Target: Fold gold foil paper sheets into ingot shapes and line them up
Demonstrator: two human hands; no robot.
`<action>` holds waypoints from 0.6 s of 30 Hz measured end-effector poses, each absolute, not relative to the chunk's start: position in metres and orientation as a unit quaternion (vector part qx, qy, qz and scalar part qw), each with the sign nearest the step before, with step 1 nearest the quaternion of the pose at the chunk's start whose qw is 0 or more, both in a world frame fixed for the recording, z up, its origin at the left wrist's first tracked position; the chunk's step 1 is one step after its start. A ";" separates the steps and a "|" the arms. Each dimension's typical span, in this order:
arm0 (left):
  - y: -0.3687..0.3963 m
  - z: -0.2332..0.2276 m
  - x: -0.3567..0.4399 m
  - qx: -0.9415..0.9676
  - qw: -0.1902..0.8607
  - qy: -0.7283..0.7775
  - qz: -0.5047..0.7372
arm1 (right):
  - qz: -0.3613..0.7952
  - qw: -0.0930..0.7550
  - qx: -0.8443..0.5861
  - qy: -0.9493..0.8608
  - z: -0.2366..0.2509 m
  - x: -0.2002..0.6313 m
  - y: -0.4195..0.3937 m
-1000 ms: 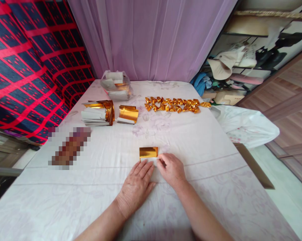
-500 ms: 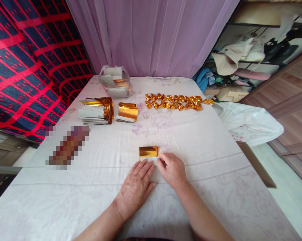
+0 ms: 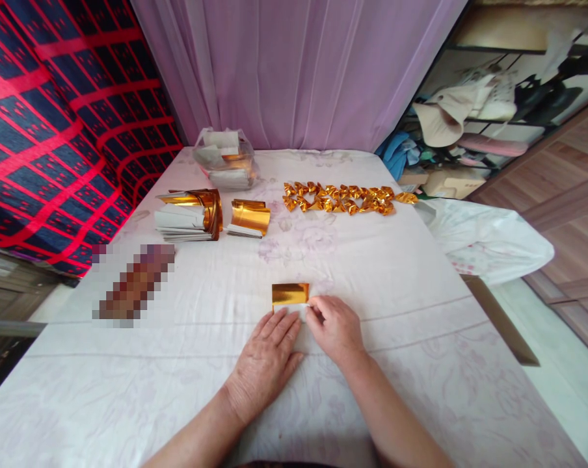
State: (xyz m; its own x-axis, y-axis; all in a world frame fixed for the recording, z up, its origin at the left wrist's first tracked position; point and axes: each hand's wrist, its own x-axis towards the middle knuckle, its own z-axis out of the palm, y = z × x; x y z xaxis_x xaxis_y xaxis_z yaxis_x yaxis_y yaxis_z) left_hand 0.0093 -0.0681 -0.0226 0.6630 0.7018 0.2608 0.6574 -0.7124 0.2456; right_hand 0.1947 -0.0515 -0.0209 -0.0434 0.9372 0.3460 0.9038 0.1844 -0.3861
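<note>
A small sheet of gold foil paper (image 3: 290,294) lies on the table in front of me, its near edge folded over to show a white strip. My left hand (image 3: 268,348) rests flat, with the fingertips on that white strip and the fingers stretched out. At the sheet's right end, my right hand (image 3: 337,328) has its thumb and forefinger pinched on the paper's near corner, the other fingers curled in.
Folded gold pieces (image 3: 340,198) lie in rows at the back right. Further left are a stack of gold-and-white paper (image 3: 189,218), a smaller stack (image 3: 249,218) and a clear plastic bag (image 3: 226,159) of paper. A pixelated object (image 3: 138,283) lies at the left.
Both hands and the gold paper stay in place relative to each other. The whole view has shifted very slightly.
</note>
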 end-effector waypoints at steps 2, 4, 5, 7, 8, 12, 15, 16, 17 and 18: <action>-0.068 -0.022 0.009 0.910 0.065 0.373 0.169 | 0.033 0.263 -0.640 -0.721 -0.021 0.195 -0.051; -0.068 -0.022 0.010 0.911 0.063 0.372 0.167 | 0.032 0.259 -0.641 -0.721 -0.020 0.195 -0.051; -0.067 -0.021 0.010 0.912 0.062 0.371 0.165 | 0.032 0.257 -0.641 -0.722 -0.020 0.195 -0.051; -0.067 -0.020 0.010 0.913 0.061 0.370 0.162 | 0.030 0.255 -0.641 -0.724 -0.020 0.195 -0.051; -0.067 -0.020 0.010 0.914 0.061 0.368 0.161 | 0.028 0.255 -0.641 -0.724 -0.020 0.195 -0.051; -0.066 -0.020 0.010 0.915 0.056 0.366 0.158 | 0.020 0.253 -0.644 -0.721 -0.020 0.194 -0.051; -0.066 -0.021 0.010 0.915 0.056 0.367 0.158 | 0.021 0.252 -0.648 -0.719 -0.021 0.194 -0.050; -0.066 -0.022 0.010 0.915 0.055 0.367 0.159 | 0.020 0.252 -0.649 -0.718 -0.021 0.194 -0.050; -0.066 -0.022 0.010 0.915 0.053 0.366 0.159 | 0.019 0.252 -0.649 -0.717 -0.022 0.194 -0.050; -0.066 -0.022 0.010 0.916 0.050 0.365 0.160 | 0.017 0.252 -0.649 -0.717 -0.022 0.193 -0.050</action>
